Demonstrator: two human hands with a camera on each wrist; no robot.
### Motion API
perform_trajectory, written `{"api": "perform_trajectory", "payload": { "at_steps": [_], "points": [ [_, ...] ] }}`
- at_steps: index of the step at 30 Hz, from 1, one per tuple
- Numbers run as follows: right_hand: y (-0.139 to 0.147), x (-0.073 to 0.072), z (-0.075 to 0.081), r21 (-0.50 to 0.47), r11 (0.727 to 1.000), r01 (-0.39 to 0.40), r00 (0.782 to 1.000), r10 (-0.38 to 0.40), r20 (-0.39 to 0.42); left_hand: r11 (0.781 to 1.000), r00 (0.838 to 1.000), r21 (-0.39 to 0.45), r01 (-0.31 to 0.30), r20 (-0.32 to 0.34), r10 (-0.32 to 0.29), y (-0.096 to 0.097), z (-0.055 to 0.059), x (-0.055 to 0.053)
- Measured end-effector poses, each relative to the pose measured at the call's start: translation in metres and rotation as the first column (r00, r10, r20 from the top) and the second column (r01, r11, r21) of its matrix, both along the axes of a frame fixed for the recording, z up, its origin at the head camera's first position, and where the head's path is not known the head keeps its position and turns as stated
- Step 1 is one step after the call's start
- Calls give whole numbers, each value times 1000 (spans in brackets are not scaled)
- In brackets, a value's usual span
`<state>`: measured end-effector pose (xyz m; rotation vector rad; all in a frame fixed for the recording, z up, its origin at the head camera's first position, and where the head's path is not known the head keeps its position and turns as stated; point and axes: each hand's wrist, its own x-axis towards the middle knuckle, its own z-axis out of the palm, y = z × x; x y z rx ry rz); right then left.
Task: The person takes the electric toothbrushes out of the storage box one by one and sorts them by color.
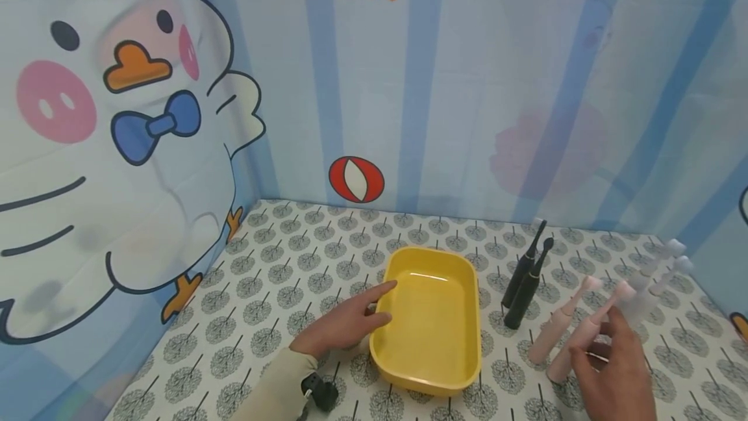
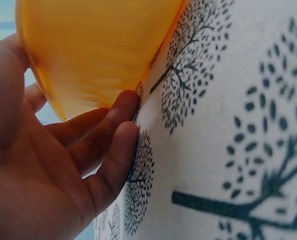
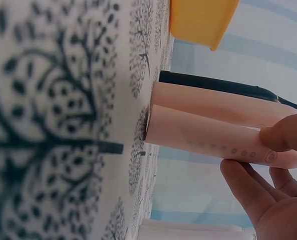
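Observation:
My left hand (image 1: 350, 320) holds the left side of the yellow tray (image 1: 429, 387). Thumb and index finger reach over the rim, while the remaining fingers (image 2: 116, 155) bend low beside the outer wall, close to the cloth. On the right, my right hand (image 1: 619, 369) pinches a pink electric toothbrush (image 3: 203, 132) by its handle, thumb on one side and fingers on the other. That handle leans slightly, its base close to the cloth. A second pink electric toothbrush (image 1: 552, 336) stands just left of it, partly hidden behind it in the right wrist view.
Two black electric toothbrushes (image 1: 523, 304) stand upright between tray and pink ones. Two white electric toothbrushes (image 1: 641, 301) stand at the far right, partly behind my right hand. The tree-print cloth (image 1: 315, 245) ends at a duck-print curtain (image 1: 374, 83) behind and beside.

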<state>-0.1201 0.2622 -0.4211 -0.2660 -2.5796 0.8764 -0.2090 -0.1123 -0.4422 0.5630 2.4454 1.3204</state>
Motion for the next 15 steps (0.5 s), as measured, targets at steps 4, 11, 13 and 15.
{"api": "perform_trajectory", "payload": {
  "at_steps": [4,11,13,15],
  "points": [
    [1,-1,-1,4,1000,-11,1000,11,-4,1000,1000,16,8,-1,-8,0,0,0],
    [-2,-2,1,-18,1000,14,999,-13,34,1000,1000,-6,-1,7,1,0,-1,-1],
    [-1,-2,2,-24,1000,-13,999,14,32,1000,1000,-10,-2,8,3,1,-1,-2],
    [0,-3,2,-35,998,-52,998,52,23,1000,1000,-7,-3,8,3,1,-1,-2]
  ]
}}
